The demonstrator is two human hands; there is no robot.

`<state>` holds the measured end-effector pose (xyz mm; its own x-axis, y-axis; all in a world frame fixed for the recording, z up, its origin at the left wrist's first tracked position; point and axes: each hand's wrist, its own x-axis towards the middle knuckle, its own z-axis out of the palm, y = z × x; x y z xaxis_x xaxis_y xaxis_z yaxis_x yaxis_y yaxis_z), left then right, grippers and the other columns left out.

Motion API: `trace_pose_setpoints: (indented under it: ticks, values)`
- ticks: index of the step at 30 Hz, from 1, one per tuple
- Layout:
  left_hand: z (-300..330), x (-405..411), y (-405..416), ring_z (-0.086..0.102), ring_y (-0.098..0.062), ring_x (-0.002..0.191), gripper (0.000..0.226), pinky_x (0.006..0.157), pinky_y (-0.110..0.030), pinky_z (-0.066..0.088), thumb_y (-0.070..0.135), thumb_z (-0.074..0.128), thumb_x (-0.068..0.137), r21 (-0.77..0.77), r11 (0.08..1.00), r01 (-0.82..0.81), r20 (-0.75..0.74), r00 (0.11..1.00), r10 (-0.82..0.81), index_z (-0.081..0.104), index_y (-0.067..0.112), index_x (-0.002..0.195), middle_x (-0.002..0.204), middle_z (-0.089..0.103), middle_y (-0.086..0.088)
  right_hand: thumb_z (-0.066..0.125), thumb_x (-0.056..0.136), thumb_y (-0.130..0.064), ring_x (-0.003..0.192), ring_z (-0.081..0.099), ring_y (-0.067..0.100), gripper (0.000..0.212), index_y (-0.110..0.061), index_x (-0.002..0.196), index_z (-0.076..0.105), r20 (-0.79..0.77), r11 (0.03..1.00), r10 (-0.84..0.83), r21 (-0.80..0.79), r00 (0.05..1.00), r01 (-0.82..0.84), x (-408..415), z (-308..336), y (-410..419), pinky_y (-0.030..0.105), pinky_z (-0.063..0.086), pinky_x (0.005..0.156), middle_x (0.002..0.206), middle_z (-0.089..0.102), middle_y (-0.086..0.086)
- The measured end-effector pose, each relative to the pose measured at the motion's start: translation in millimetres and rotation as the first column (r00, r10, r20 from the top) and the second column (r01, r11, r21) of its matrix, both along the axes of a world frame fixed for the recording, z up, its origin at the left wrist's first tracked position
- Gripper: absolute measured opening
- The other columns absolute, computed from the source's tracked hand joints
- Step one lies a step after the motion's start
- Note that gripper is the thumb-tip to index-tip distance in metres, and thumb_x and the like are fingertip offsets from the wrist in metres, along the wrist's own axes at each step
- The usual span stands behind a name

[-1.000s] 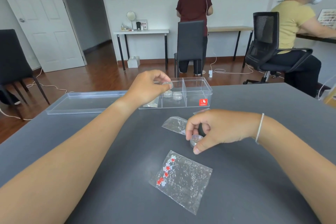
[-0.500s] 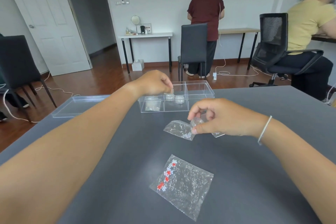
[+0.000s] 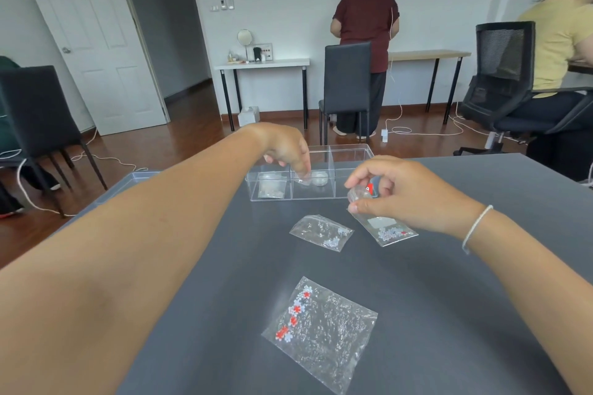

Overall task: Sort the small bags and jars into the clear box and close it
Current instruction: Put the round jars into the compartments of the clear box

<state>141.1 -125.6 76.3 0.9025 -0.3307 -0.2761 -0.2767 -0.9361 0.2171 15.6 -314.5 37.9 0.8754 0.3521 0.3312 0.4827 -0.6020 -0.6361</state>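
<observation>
The clear box (image 3: 351, 148) stands open at the far middle of the dark table, split into three compartments. Its left compartment holds a small bag (image 3: 271, 188); the middle one holds a jar (image 3: 320, 178). My left hand (image 3: 284, 149) reaches down into the middle compartment, fingertips pinching a second small jar (image 3: 303, 181) near the floor. My right hand (image 3: 404, 194) holds a clear jar (image 3: 358, 194) above the table, just in front of the right compartment. Three bags lie on the table: a small one (image 3: 322, 231), one (image 3: 393, 232) partly under my right hand, and a larger one (image 3: 321, 332) nearest me.
The box's clear lid (image 3: 136, 179) lies at the table's far left, mostly hidden by my left arm. Beyond the table are black chairs (image 3: 348, 80), a standing person (image 3: 365, 26) and a seated person (image 3: 558, 42) at the right.
My left hand has lowered its jar from above the box into the middle compartment. My right hand has lifted its jar off the table and moved it toward the box.
</observation>
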Motion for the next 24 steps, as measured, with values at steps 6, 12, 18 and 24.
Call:
trace_pose_setpoints:
  ticks: [6,12,18,24]
  values:
    - [1,3,-3,0.045,-0.011,0.068,0.007,0.056,-0.022,0.036,0.031,0.075,0.069,0.049,0.999,-0.001,-0.027,1.000,0.003,0.068,0.030,0.068,0.074,0.056,0.009,0.077,0.069,-0.022,0.056,0.048,-0.018,0.021,-0.031,0.077,0.061,0.006,1.000,-0.010,-0.021,1.000,0.010,3,-3,-3,0.000,0.035,0.051,0.089,0.056,-0.006]
    - [-6,-2,3,0.051,-0.011,0.072,0.003,0.063,-0.024,0.039,0.029,0.072,0.072,-0.129,0.991,0.029,0.048,0.999,-0.023,0.071,0.028,0.074,0.077,0.061,0.010,0.076,0.069,-0.022,0.056,0.048,-0.017,0.019,-0.029,0.080,0.062,0.012,1.000,-0.013,-0.028,1.000,0.013,4,-1,-2,-0.001,0.036,0.054,0.087,0.056,-0.008]
    - [-17,-32,21,0.056,0.008,0.071,0.017,0.070,-0.007,0.039,0.032,0.074,0.072,-0.483,0.871,0.092,0.299,0.952,0.065,0.070,0.025,0.086,0.083,0.065,0.018,0.075,0.071,-0.022,0.049,0.045,-0.005,0.019,-0.032,0.082,0.062,0.026,1.000,-0.017,0.021,1.000,0.017,7,2,1,0.001,0.036,0.054,0.084,0.056,-0.012]
    - [-40,-84,38,0.047,-0.012,0.062,0.010,0.066,-0.019,0.041,0.030,0.072,0.074,-0.602,0.786,0.137,0.336,0.937,0.094,0.068,0.034,0.082,0.083,0.066,0.015,0.072,0.074,-0.020,0.046,0.045,-0.007,0.019,-0.026,0.089,0.062,0.068,0.997,-0.075,0.014,0.995,0.074,28,12,7,-0.001,0.034,0.053,0.087,0.061,-0.010]
